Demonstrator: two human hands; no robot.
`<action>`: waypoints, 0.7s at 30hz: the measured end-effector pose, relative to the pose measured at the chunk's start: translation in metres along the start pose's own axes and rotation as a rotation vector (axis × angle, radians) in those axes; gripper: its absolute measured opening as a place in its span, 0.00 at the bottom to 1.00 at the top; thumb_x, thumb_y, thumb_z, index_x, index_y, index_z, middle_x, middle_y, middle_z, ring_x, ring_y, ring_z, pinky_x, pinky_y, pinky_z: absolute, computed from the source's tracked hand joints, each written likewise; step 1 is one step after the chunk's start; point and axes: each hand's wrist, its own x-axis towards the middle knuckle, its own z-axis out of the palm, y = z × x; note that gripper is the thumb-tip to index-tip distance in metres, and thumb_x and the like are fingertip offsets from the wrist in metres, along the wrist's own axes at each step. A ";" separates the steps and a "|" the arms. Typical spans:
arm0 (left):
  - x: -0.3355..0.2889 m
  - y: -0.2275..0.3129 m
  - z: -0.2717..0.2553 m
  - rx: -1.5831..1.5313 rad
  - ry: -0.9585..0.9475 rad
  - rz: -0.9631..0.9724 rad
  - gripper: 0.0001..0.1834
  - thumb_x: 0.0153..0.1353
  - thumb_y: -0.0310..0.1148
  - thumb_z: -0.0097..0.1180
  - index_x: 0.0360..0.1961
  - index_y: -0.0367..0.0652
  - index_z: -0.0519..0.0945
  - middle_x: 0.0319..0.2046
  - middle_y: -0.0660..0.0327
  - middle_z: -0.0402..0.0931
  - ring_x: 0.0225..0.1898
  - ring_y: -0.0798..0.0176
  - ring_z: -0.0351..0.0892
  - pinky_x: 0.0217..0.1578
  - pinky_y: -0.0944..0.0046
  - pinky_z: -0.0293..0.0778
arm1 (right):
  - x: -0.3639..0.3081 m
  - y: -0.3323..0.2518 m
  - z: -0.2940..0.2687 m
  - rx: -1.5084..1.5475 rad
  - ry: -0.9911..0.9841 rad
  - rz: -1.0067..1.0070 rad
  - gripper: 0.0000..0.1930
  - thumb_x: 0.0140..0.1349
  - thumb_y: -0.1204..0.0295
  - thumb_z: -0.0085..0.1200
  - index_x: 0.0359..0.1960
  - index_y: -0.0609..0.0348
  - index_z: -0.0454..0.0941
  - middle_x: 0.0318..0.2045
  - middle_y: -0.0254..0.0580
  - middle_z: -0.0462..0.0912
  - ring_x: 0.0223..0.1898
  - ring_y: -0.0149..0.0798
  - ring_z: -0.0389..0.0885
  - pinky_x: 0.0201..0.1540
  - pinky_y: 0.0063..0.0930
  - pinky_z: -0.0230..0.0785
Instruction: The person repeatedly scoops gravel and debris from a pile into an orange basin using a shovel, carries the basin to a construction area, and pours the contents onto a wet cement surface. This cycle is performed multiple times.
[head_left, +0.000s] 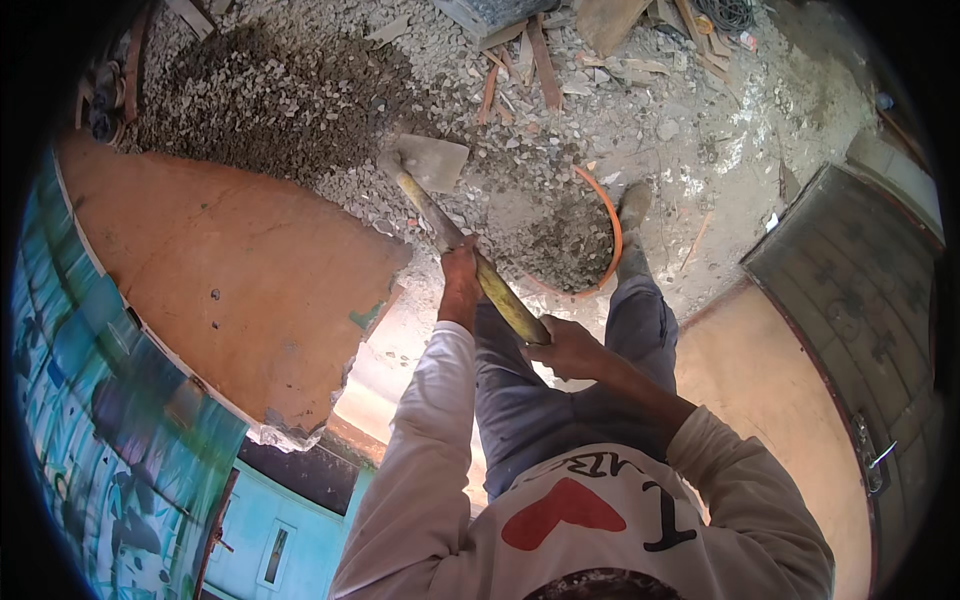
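Note:
Both my hands grip the wooden handle of a hoe [438,162], which slants from my lap up and to the left. My left hand [461,280] is wrapped round the middle of the handle. Nearer my body, my right hand [568,350] closes round its yellowish end. The flat grey blade rests on the gravel at the edge of a dark, damp gravel heap [290,105]. Right of the blade is a basin with an orange rim [616,232], holding gravel and grey material; only part of its rim shows clearly. My boot stands against its right side.
An orange-brown wall [230,270] with a broken edge stands at left, near a turquoise door [275,530]. A dark metal door [850,310] is at right. Wood scraps [542,62] and a grey container [485,15] lie at the far side. A wire coil [725,12] is at far right.

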 end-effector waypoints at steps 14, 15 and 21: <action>0.106 0.174 -0.121 -0.675 -0.393 0.348 0.32 0.66 0.47 0.54 0.61 0.35 0.62 0.53 0.38 0.71 0.34 0.55 0.77 0.34 0.58 0.78 | 0.239 0.260 -0.136 -0.462 0.424 0.196 0.23 0.61 0.57 0.50 0.51 0.61 0.74 0.45 0.59 0.80 0.49 0.58 0.79 0.54 0.47 0.70; 0.124 0.138 -0.116 -0.704 -0.224 0.333 0.33 0.65 0.50 0.54 0.61 0.37 0.63 0.52 0.40 0.72 0.36 0.54 0.77 0.35 0.57 0.79 | 0.244 0.271 -0.149 -0.481 0.464 0.287 0.23 0.60 0.58 0.51 0.53 0.60 0.73 0.47 0.59 0.80 0.50 0.58 0.78 0.54 0.47 0.70; 0.226 -0.132 -0.101 0.072 0.023 -0.167 0.26 0.68 0.40 0.51 0.59 0.31 0.66 0.50 0.47 0.75 0.48 0.51 0.78 0.49 0.54 0.79 | 0.296 0.279 -0.224 -0.549 0.629 0.276 0.25 0.59 0.58 0.55 0.53 0.61 0.72 0.49 0.60 0.78 0.50 0.59 0.78 0.53 0.48 0.70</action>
